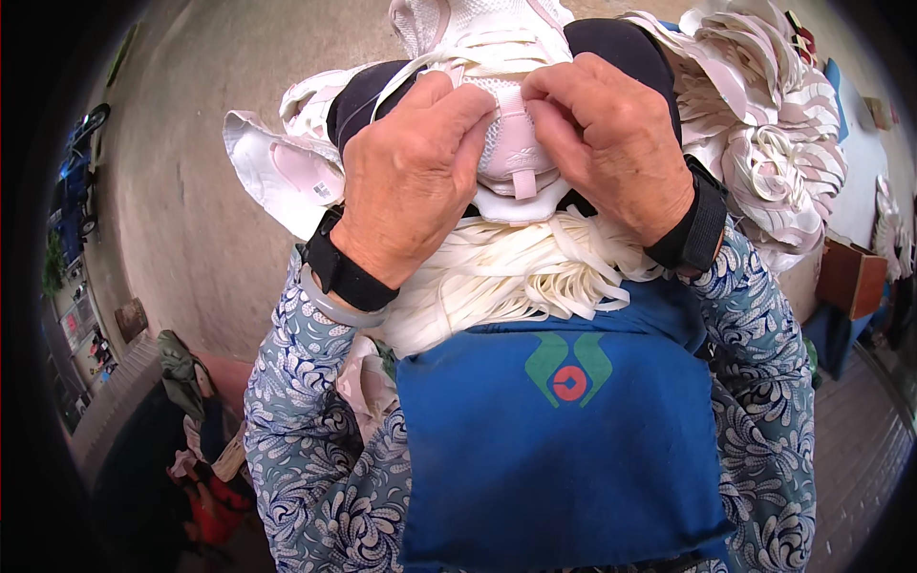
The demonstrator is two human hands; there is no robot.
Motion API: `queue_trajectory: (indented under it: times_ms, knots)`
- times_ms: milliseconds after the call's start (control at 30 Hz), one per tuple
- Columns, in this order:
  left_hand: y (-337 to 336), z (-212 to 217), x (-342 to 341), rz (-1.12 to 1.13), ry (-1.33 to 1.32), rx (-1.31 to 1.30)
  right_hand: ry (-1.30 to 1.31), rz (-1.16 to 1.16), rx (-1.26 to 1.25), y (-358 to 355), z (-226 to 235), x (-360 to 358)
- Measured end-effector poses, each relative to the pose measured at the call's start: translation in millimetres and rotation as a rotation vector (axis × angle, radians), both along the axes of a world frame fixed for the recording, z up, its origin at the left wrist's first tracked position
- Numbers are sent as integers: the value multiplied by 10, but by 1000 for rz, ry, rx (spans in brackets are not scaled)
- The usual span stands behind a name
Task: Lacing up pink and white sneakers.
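White-and-pink mesh shoe upper (517, 141) lies far of the flat cream lace bundle (521, 272). Left hand (409, 158) pinches its left edge, right hand (611, 143) its right; whether they also grip lace is unclear. Step: apparently lacing; next move calls for even tension.

**Mesh and cloth, mostly matt**

We see porous mesh on the shoe upper (511, 103), its pink tongue (508, 158) smoother. Our pale laces (516, 272) look like flat woven cloth. Our blue apron (564, 468) is matt fabric, our wristbands (702, 215) coarse webbing; the ground (210, 143) looks like dull concrete.
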State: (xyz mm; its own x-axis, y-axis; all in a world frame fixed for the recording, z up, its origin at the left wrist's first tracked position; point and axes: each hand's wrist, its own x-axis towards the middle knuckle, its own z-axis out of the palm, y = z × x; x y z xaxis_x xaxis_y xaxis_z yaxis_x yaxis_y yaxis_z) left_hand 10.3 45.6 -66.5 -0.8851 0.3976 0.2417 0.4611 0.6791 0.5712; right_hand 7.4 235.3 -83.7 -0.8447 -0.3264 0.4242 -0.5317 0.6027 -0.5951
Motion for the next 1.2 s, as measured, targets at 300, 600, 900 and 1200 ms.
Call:
queue_trajectory:
  times_ms: [300, 600, 900, 1200]
  knots:
    - [-26, -12, -56, 4, 120, -21, 10, -68, 19, -39, 8, 13]
    - [-1, -100, -129, 7, 99, 73, 3, -63, 116, -48, 41, 48]
    - [-18, -99, -167, 20, -19, 79, -16, -43, 200, -73, 86, 10]
    - [-39, -109, -174, 30, -26, 93, 10, 57, 104, -13, 81, -115]
